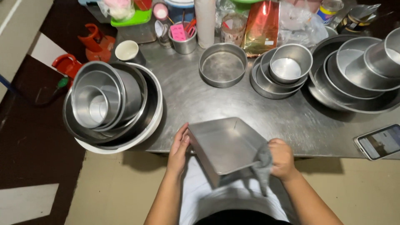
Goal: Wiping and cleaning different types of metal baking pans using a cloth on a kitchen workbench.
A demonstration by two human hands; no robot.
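Note:
A square metal baking pan [223, 143] is tilted up over the near edge of the steel table [187, 104]. My left hand [179, 150] grips the pan's left side. My right hand [281, 158] presses a grey cloth [262, 164] against the pan's right corner, and the cloth hangs down below the pan.
Nested round metal pans [104, 100] sit in a big bowl at the table's left edge. A single round pan [223, 64] stands in the middle, more stacked pans [287, 68] and large round tins [358, 71] to the right. A phone [379, 141] lies at the right front edge. Cups, jars and packets crowd the back.

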